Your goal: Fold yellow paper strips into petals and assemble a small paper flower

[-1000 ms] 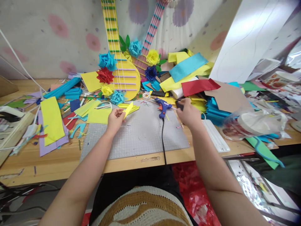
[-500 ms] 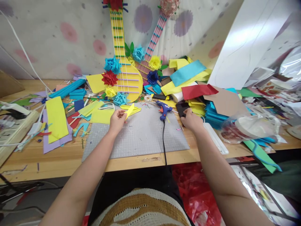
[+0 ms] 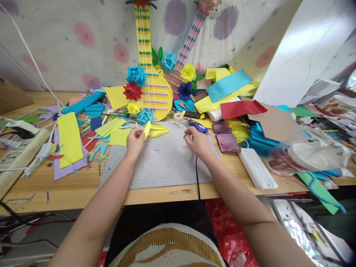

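My left hand pinches a folded strip of yellow paper between thumb and fingertips, above the grey cutting mat. More folded yellow strips lie just behind it on the mat. Over the mat's right side hovers my right hand, its fingers loosely bent and apart, with nothing visible in them. It partly covers a blue glue gun, whose black cord runs off the table's front edge. Right of that hand lies a phone with its screen lit.
A yellow paper guitar with paper flowers leans at the back wall. Coloured paper is heaped at the back right. A white power bank-like block and a bagged cup stand right; a power strip lies left.
My right hand has left the phone and moved left, in front of the glue gun. The phone's screen has lit up. My left hand still holds the yellow strip.
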A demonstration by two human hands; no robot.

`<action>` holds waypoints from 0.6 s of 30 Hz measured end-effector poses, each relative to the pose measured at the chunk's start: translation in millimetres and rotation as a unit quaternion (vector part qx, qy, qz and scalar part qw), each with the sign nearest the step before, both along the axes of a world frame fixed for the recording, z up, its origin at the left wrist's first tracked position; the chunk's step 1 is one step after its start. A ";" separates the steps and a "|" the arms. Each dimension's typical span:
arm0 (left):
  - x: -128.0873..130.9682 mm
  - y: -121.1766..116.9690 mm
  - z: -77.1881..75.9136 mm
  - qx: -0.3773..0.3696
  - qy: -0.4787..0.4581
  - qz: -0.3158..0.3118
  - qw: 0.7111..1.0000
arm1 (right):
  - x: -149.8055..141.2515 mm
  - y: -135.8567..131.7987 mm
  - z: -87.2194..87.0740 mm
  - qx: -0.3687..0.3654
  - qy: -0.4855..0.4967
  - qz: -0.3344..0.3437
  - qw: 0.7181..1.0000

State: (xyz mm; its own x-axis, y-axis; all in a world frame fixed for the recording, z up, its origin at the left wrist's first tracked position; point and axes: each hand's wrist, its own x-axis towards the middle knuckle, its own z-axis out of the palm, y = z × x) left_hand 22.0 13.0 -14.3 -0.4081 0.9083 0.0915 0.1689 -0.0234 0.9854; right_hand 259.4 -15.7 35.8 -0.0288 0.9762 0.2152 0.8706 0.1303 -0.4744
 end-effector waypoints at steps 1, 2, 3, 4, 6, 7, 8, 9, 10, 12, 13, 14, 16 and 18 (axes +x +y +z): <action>-1.6 0.3 2.0 -0.002 -0.001 0.005 1.000 | -3.8 1.9 -1.5 0.000 0.012 0.010 1.000; -3.4 0.8 4.1 -0.007 -0.004 0.012 1.000 | -7.7 3.9 -2.9 -0.001 0.021 0.022 1.000; -5.4 1.6 6.0 -0.012 -0.007 0.019 1.000 | -11.7 6.1 -4.3 -0.005 0.027 0.032 0.999; -7.6 2.6 7.3 -0.017 -0.009 0.026 0.999 | -15.9 8.4 -5.8 -0.014 0.027 0.048 0.998; -12.2 5.6 8.0 -0.019 -0.011 0.039 0.999 | -24.4 13.0 -9.0 -0.029 0.025 0.072 0.997; -14.7 7.2 7.1 -0.017 -0.009 0.045 0.999 | -28.5 15.2 -10.6 -0.034 0.024 0.082 0.996; -17.2 8.8 5.7 -0.014 -0.004 0.050 0.999 | -32.4 17.1 -12.2 -0.039 0.020 0.090 0.995; -19.8 10.3 4.0 -0.011 0.003 0.053 0.999 | -35.9 18.7 -13.7 -0.042 0.018 0.097 0.994; -22.4 11.4 2.3 -0.007 0.013 0.054 0.998 | -38.9 20.0 -15.0 -0.044 0.017 0.103 0.994; -27.7 12.6 0.3 0.000 0.044 0.057 0.997 | -43.2 21.9 -17.3 -0.046 0.015 0.113 0.992; -30.3 12.7 0.5 0.004 0.061 0.060 0.996 | -44.7 22.7 -18.5 -0.047 0.013 0.117 0.992; -32.8 12.4 1.4 0.008 0.075 0.064 0.995 | -45.7 23.6 -19.7 -0.047 0.010 0.118 0.992; -36.8 11.5 4.7 0.019 0.090 0.074 0.993 | -47.2 26.0 -22.4 -0.039 0.000 0.123 0.992; -38.6 10.1 8.0 0.027 0.092 0.070 0.993 | -49.1 29.6 -25.3 -0.010 -0.016 0.140 0.990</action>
